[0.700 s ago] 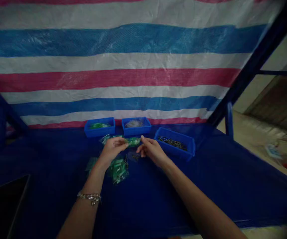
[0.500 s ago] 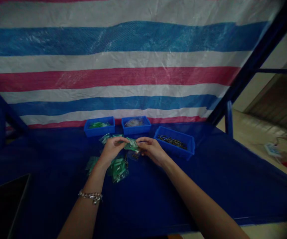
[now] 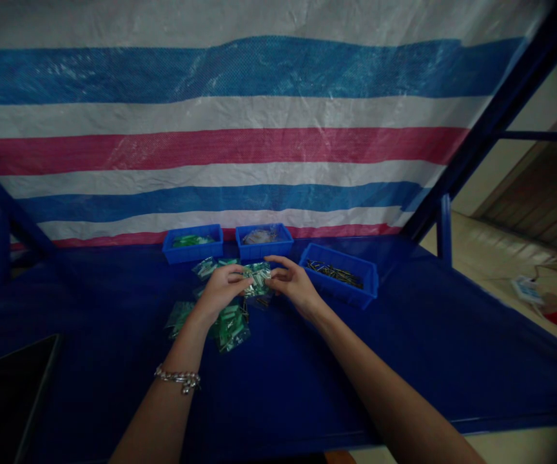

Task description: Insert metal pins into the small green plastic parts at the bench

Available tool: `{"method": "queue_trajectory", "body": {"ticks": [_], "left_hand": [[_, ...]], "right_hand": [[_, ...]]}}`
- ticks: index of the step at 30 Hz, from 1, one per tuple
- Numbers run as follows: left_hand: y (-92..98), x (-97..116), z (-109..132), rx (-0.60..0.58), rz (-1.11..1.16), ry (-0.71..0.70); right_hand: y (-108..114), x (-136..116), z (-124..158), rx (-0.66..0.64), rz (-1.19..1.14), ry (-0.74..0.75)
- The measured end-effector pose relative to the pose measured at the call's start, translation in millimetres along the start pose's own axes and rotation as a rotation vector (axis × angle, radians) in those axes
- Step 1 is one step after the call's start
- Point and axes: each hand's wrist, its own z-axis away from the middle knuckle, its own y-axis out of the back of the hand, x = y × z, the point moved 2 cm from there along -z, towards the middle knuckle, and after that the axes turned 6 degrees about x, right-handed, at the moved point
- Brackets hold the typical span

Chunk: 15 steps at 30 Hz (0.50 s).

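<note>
A small clear bag of green parts (image 3: 258, 280) is held up between both hands above the blue table (image 3: 307, 380). My left hand (image 3: 221, 289), with a bracelet on its wrist, pinches the bag's left edge. My right hand (image 3: 292, 282) grips its right edge with curled fingers. Under the hands lie several more filled bags (image 3: 230, 325), and another bag (image 3: 208, 267) lies behind them.
Three blue trays stand at the back: the left tray (image 3: 192, 243) with green parts, the middle tray (image 3: 263, 240) with clear bags, the right tray (image 3: 339, 276) with dark screws. A striped tarp (image 3: 220, 129) hangs behind. A dark flat object (image 3: 8, 393) lies at the near left.
The bag was turned from edge-on to face me, and my right hand closed in on its right edge. Both hands stayed in about the same place.
</note>
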Motion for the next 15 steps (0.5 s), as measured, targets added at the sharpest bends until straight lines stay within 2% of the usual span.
{"method": "queue_trajectory", "body": {"ticks": [9,15], "left_hand": [[1.1,-0.5,-0.4,-0.022,0.027,-0.019],[0.0,-1.2,-0.3,-0.121,-0.001,0.0]], "right_hand": [[0.0,-0.3,2.8,-0.016,0.133,-0.107],[-0.4,-1.6,2.7,-0.047,0.143,-0.092]]}}
